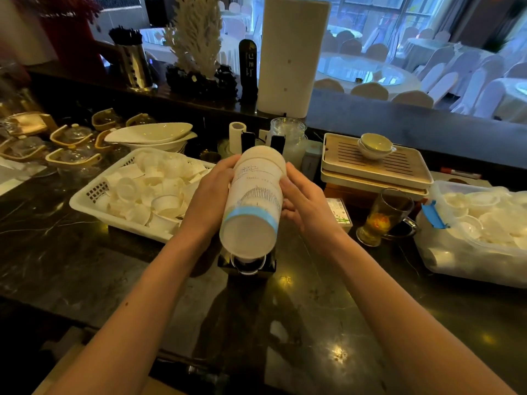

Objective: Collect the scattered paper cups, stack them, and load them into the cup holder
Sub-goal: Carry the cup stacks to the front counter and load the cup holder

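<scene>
A stack of white paper cups point(253, 201) with a light blue band near its base lies tilted between my hands, its closed bottom facing me. My left hand point(209, 192) grips its left side and my right hand point(302, 201) grips its right side. Directly below the stack's near end stands the black cup holder point(246, 265) with a round opening on the dark counter; the stack hides most of it. Many loose paper cups point(154, 189) fill a white plastic basket point(85, 202) to the left.
A clear bin point(470, 260) of white cups sits at the right. A glass mug of tea point(383, 218) stands right of my hands. Wooden tea trays point(376, 166) with small bowls, a glass jar point(288, 132), white dishes point(151, 134) and glass teapots point(71, 138) line the back.
</scene>
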The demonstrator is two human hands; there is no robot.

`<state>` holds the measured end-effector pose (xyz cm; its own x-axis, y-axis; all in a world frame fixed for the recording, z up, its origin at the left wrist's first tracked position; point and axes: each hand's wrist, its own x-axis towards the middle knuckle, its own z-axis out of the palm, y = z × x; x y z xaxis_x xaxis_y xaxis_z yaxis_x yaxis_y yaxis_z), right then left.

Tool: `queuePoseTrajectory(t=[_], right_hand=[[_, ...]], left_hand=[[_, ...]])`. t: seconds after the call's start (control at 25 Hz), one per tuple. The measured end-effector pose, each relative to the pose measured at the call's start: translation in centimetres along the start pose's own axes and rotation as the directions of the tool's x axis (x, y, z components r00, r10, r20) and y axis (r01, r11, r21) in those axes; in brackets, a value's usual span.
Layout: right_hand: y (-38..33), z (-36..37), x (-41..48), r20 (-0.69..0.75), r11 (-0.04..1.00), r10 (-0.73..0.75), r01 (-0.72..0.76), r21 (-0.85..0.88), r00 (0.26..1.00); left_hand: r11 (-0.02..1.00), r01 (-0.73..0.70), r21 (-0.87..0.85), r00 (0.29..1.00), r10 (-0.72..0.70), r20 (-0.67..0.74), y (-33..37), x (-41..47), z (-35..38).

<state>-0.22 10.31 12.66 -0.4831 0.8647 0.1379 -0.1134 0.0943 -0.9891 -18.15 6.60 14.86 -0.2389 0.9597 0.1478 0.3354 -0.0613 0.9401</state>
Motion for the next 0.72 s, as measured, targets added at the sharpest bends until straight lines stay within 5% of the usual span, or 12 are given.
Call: queuePoseTrajectory(t=[0.08,0.24,0.48,0.72], right_hand=[[-0.2,0.6,1.1,-0.028,0.991,0.126,-0.124,0.046,0.992],[-0.6,1.0,3.8,-0.171,0.919,0.392,-0.393,0.031,0.904],[-0.6,1.0,5.4,-0.303,0.780,0.413,-0.506,-0.369,0.859],[-0.8,1.0,5.6,-0.307,0.696,0.471,-0.562,-0.447,0.827]], left_hand=[[0.973,0.024,0.231,0.997,-0.041,0.066,-0.3,1.1,-0.5],[0.974,0.163,0.157,0.978,-0.180,0.106,-0.8,2.6,-1.1],[0.950,0.233,0.209,0.958,-0.261,0.120,-0.6,4.3,-0.4],[0.930,0.296,0.216,0.924,-0.336,0.184,-1.5,5.0,-0.4]])
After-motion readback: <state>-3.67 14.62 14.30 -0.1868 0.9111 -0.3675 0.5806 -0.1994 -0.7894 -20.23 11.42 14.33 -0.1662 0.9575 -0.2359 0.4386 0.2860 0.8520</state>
